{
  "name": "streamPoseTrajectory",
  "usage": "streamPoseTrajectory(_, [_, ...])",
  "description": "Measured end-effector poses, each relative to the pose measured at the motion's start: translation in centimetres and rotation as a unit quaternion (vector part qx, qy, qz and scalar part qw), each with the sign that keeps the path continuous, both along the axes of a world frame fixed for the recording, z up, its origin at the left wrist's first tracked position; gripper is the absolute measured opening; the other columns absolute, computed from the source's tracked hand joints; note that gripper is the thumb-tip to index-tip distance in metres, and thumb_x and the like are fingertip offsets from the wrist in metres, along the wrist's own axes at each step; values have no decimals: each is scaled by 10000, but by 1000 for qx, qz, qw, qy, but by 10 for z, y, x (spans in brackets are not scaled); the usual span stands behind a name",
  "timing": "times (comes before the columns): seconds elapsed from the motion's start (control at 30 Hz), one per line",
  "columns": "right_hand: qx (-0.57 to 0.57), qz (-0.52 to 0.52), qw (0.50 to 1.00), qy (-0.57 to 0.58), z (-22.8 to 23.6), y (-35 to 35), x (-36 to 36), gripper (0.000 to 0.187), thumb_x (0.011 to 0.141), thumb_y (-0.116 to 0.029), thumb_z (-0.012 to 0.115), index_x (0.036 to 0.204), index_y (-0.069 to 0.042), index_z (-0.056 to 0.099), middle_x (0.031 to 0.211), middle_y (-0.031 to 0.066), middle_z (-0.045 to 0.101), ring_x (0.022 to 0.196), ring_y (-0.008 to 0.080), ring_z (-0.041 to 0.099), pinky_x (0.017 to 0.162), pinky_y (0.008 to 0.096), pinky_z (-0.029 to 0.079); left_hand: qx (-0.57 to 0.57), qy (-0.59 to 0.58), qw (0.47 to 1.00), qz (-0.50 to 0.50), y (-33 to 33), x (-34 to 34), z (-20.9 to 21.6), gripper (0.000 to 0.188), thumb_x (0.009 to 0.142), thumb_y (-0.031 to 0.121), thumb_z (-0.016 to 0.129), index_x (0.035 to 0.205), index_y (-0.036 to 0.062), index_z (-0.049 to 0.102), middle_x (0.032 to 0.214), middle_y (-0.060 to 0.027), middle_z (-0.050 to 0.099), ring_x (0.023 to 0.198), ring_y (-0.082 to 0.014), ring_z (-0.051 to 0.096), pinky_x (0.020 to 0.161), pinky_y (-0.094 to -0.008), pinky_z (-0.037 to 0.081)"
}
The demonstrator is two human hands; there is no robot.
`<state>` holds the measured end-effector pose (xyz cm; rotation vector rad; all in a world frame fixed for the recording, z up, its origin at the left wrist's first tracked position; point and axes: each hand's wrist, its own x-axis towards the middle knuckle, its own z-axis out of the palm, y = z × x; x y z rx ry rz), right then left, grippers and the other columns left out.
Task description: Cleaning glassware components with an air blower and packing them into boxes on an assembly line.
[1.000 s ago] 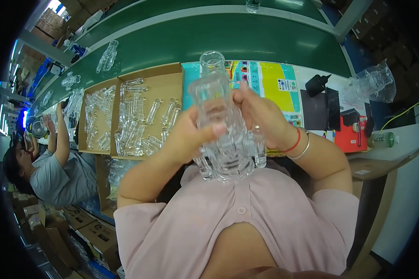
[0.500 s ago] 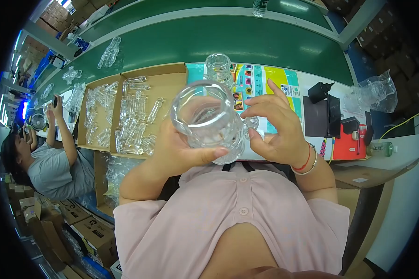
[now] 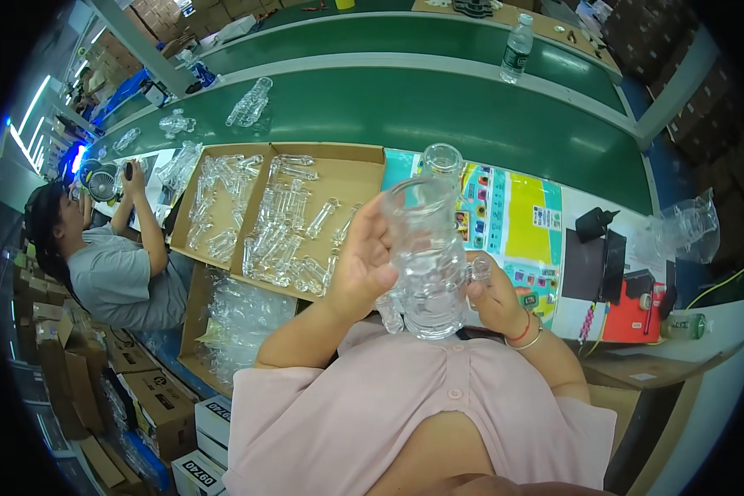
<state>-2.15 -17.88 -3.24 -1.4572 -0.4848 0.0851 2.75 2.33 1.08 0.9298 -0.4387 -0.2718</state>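
A clear glass vessel (image 3: pixel 430 273) with a wide round mouth and a ribbed body is held up in front of my chest. My left hand (image 3: pixel 357 269) is wrapped round its left side, thumb toward me. My right hand (image 3: pixel 498 302) is closed at its lower right side, by a small glass side neck (image 3: pixel 479 268); some of its fingers are hidden behind the glass. Just behind, another clear glass vessel (image 3: pixel 443 157) stands on the colourful printed sheet (image 3: pixel 525 227), partly covered by the held one.
Left lie cardboard trays (image 3: pixel 326 152) of small glass tubes, with a box of plastic bags (image 3: pixel 244 318) below. A black bottle (image 3: pixel 593 223), a red sheet (image 3: pixel 632 318) and a bagged glass piece (image 3: pixel 686 227) are right. A co-worker (image 3: pixel 112 273) sits far left.
The glass vessel has tipped, its mouth now pointing away from me. My right hand has come in from spread fingers to close on its side. The view has shifted too.
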Motion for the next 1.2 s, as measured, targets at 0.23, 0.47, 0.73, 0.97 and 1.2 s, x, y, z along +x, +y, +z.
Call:
streamPoseTrajectory(0.23, [-79,-165,974,-138,14,0,17,476,932,-348,342,1194,47,381,1098,156,472,912,175,492,727,245,419,217,90,966,-106,8,-8,-28,763,688,170,745,1292,24,304,1220,-112,455,1115,-226,471,927,-370,390])
streamPoseTrajectory(0.47, [-99,-442,858,-242,24,-54,23,428,932,-325,363,1155,36,420,1206,166,398,1077,240,458,873,355,413,59,59,983,165,31,112,-31,546,736,144,706,1172,43,393,1071,-77,538,912,-204,576,780,-335,490])
streamPoseTrajectory(0.73, [-74,-735,620,-265,-33,-147,17,318,919,-118,417,1176,58,353,1234,183,376,1123,265,428,958,364,366,194,183,918,294,49,297,-85,435,726,287,723,983,9,508,839,-59,549,709,-166,567,601,-311,522])
streamPoseTrajectory(0.97, [-139,-756,630,-109,-105,-170,8,539,857,-142,556,1262,57,261,1281,219,320,1187,290,381,995,365,328,521,-23,703,484,45,335,-129,571,678,283,744,1072,-36,481,1012,-200,524,930,-349,533,807,-397,468])
streamPoseTrajectory(1.2, [-137,-781,607,-57,-132,-215,23,707,760,-201,696,1260,62,271,1260,240,368,1174,296,397,987,371,336,613,-201,641,416,81,274,-118,556,724,263,687,1158,-6,467,1246,-266,385,1132,-375,416,936,-401,374])
